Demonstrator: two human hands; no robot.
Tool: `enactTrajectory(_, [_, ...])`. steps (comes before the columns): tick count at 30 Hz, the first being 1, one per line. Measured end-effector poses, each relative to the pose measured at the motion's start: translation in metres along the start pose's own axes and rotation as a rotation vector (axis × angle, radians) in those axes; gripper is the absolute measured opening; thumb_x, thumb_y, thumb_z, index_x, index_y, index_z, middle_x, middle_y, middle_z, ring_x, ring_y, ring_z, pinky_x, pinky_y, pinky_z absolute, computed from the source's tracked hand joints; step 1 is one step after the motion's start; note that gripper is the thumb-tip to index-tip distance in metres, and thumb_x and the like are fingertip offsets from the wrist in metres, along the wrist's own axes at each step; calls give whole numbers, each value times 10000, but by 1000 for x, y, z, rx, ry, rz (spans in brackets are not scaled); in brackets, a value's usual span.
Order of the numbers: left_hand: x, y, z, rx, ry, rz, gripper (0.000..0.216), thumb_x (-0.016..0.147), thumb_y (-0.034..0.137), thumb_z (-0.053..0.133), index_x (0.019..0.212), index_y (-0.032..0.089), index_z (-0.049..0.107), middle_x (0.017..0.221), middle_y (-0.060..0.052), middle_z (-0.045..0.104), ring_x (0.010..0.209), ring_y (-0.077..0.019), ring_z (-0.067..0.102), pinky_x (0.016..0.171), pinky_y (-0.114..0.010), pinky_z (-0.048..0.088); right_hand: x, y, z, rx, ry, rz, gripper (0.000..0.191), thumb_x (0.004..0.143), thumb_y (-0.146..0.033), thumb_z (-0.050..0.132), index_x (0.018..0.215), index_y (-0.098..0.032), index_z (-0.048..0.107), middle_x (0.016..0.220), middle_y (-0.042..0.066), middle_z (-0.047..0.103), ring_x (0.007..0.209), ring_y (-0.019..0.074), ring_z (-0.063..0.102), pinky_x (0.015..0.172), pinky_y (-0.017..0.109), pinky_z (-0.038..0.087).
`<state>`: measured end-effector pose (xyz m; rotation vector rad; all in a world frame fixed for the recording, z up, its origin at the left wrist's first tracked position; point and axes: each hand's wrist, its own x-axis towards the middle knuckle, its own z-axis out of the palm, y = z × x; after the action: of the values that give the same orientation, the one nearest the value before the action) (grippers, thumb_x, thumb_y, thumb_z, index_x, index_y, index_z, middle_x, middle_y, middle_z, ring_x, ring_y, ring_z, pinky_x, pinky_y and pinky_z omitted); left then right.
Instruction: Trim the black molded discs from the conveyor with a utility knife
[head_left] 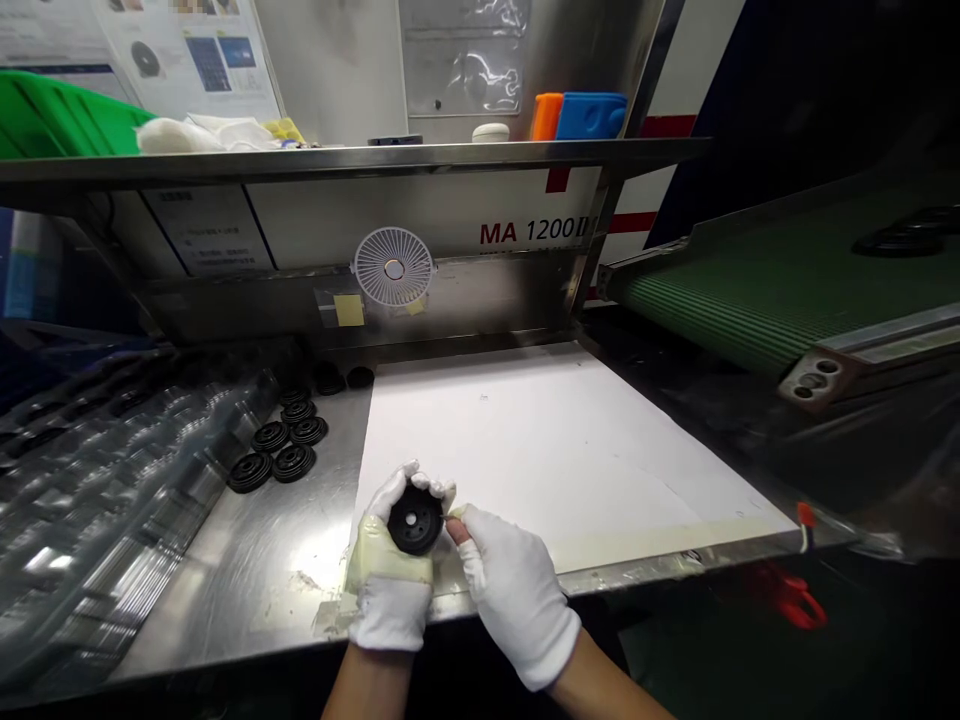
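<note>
While clear plastic trays crowd the far left, loose black round parts sit just beside them; then the left hand's gripping a black disc near the bench's front edge, right hand close by, pinching some thin thing at its rim, too tiny to tell.

1 white fan, upper centre. 1 green bin, upper left. 1 blue block, upper right. Green conveyor, right side.
</note>
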<state>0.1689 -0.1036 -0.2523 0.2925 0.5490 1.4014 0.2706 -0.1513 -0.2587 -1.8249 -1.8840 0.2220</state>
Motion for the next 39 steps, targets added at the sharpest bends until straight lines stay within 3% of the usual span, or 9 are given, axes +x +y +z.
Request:
enactTrajectory(8, [-5,0,4,29,23,52,130,698,166,618,827,149,620,722,-13,575,691,-130,573,838,-394,482,-7,-7,-4,4,-70,-47,290,928,-353,299,776,-256,526,696,-26,623,619,151,561,534,281,223])
enactTrajectory(15, [-4,-2,4,18,-17,27,94,709,179,604,792,141,625,704,-18,558,683,-132,560,801,-368,494,1,-1,-4,-38,1,-4,295,932,-348,299,776,-240,525,695,-19,621,609,143,547,537,279,213])
enactTrajectory(23, [3,-4,2,-100,73,35,77,737,152,567,796,141,615,710,-15,565,699,-112,563,842,-354,482,-11,-16,6,18,-27,10,303,924,-348,306,752,-240,531,673,-13,620,590,149,545,533,281,218])
enactTrajectory(27, [2,5,-3,49,54,-54,265,739,197,558,996,152,608,910,-100,624,866,-220,596,798,-417,494,-8,-13,1,75,-26,-10,298,928,-345,299,802,-245,549,716,-11,635,635,154,565,552,272,258])
enactTrajectory(29, [0,11,-6,102,27,-109,330,727,209,550,1051,159,592,912,-110,627,853,-244,601,741,-430,507,-6,-8,-3,135,-38,-38,283,931,-337,300,857,-249,559,781,-11,649,692,150,582,576,255,292])
enactTrajectory(33, [-4,16,-5,98,-15,-71,244,718,226,559,939,146,626,686,-37,577,652,-163,576,655,-337,509,-1,-2,-9,117,-43,-53,264,930,-313,302,855,-249,547,769,-26,639,683,137,581,580,243,307])
enactTrajectory(39, [-6,9,3,107,-52,-6,202,728,188,591,926,156,619,718,-18,550,680,-131,557,666,-269,489,-1,-3,-7,18,1,-48,248,912,-325,344,780,-239,536,721,-16,624,632,147,552,556,273,254])
